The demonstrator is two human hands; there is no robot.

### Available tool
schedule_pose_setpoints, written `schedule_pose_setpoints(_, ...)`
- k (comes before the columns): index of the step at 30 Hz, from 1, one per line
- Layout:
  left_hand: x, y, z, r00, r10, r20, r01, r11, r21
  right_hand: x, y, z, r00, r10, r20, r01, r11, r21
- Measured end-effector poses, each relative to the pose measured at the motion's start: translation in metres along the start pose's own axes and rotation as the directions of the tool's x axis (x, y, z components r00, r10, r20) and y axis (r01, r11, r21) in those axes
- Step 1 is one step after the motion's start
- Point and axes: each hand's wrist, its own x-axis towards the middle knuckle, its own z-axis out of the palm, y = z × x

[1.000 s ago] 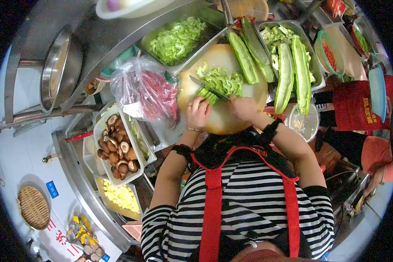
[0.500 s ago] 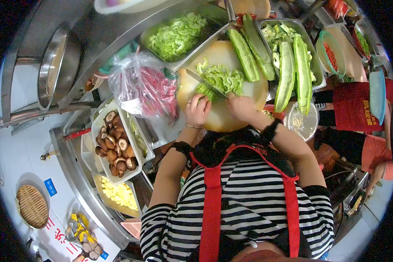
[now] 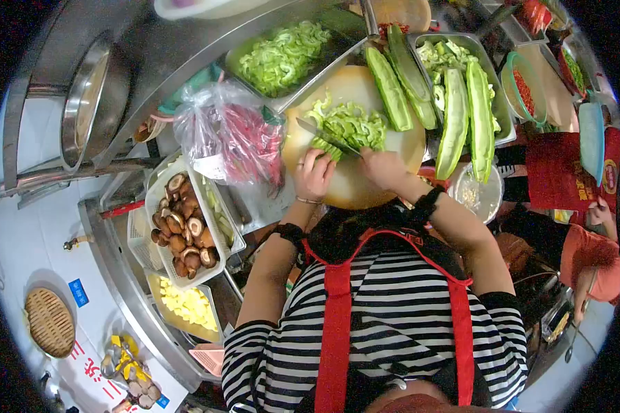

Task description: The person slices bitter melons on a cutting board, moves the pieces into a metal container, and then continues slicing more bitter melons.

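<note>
A kitchen knife (image 3: pixel 318 133) lies slantwise across a round cutting board (image 3: pixel 355 196), its handle held in my right hand (image 3: pixel 384 171). My left hand (image 3: pixel 313 176) has its bent fingertips pressed on an uncut piece of bitter melon (image 3: pixel 332 149), close beside the blade. Beyond the blade, sliced bitter melon (image 3: pixel 357 126) is heaped in pale green crescents. Hollowed bitter melon halves (image 3: pixel 390 89) rest on the board's far right edge. Two more halves (image 3: pixel 452 127) lean over a metal tray at the right.
A metal tray of bitter melon slices (image 3: pixel 282 58) stands behind the board. Left are a plastic bag of red produce (image 3: pixel 234 138), a basket of mushrooms (image 3: pixel 182 224) and yellow chunks (image 3: pixel 189 303). A white bowl (image 3: pixel 477 193) sits right; another person in red (image 3: pixel 565 172) stands beyond.
Both my hands and the knife stay at nearly the same spot over the bitter melon. The view shifts slightly. At the right, the other person's arm and hand have moved.
</note>
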Motion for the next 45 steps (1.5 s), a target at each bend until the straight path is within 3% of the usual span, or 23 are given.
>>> schedule_pose_setpoints(8,-0.007,-0.006,0.008,0.998,0.001,-0.071,0.0,1.0,0.024,0.005,0.001,0.013,0.999,-0.006,-0.043,0.004,0.999,-0.031)
schedule_pose_setpoints(13,-0.006,-0.008,0.012,0.993,0.015,-0.113,-0.015,1.0,0.003,-0.012,-0.01,-0.029,1.0,-0.019,0.019,0.019,1.0,-0.002)
schedule_pose_setpoints(17,-0.006,-0.006,0.01,0.99,0.012,-0.138,-0.007,0.999,0.035,0.002,-0.007,0.007,0.999,-0.026,-0.022,0.026,1.0,0.011)
schedule_pose_setpoints(19,-0.003,-0.007,0.01,0.991,0.026,-0.132,-0.022,0.999,0.029,0.003,-0.014,-0.016,0.989,0.043,0.138,-0.04,0.999,-0.03)
schedule_pose_setpoints(20,-0.006,-0.005,0.009,0.993,0.032,-0.109,-0.03,0.999,0.013,-0.001,-0.015,-0.02,0.989,0.045,0.141,-0.042,0.999,-0.024)
schedule_pose_setpoints(27,-0.008,-0.001,0.013,0.993,-0.017,-0.115,0.025,0.998,0.065,0.01,-0.01,0.005,0.999,-0.021,0.037,0.022,0.999,-0.047)
schedule_pose_setpoints(30,-0.003,0.002,0.015,0.998,-0.062,-0.028,0.065,0.987,0.146,0.009,-0.008,0.007,1.0,-0.004,0.003,0.004,1.0,-0.018)
schedule_pose_setpoints(33,-0.005,0.002,0.017,0.995,-0.075,-0.06,0.086,0.977,0.197,0.003,-0.003,0.012,0.998,0.064,0.026,-0.064,0.998,-0.002)
schedule_pose_setpoints(38,-0.005,-0.011,-0.002,0.964,-0.148,-0.22,0.175,0.979,0.109,0.0,-0.002,0.014,0.992,0.11,0.057,-0.109,0.994,-0.009)
schedule_pose_setpoints(39,-0.006,-0.018,-0.004,0.965,-0.151,-0.216,0.178,0.978,0.11,0.0,-0.001,0.013,0.995,0.085,0.058,-0.084,0.996,-0.014)
schedule_pose_setpoints(41,-0.007,-0.03,-0.003,0.99,-0.142,-0.021,0.143,0.989,0.037,-0.001,0.003,0.009,0.997,0.056,0.056,-0.054,0.998,-0.025)
schedule_pose_setpoints(45,-0.01,-0.033,0.0,0.992,-0.127,-0.027,0.128,0.992,0.018,-0.007,-0.006,-0.011,1.0,0.018,0.022,-0.019,0.999,0.034)
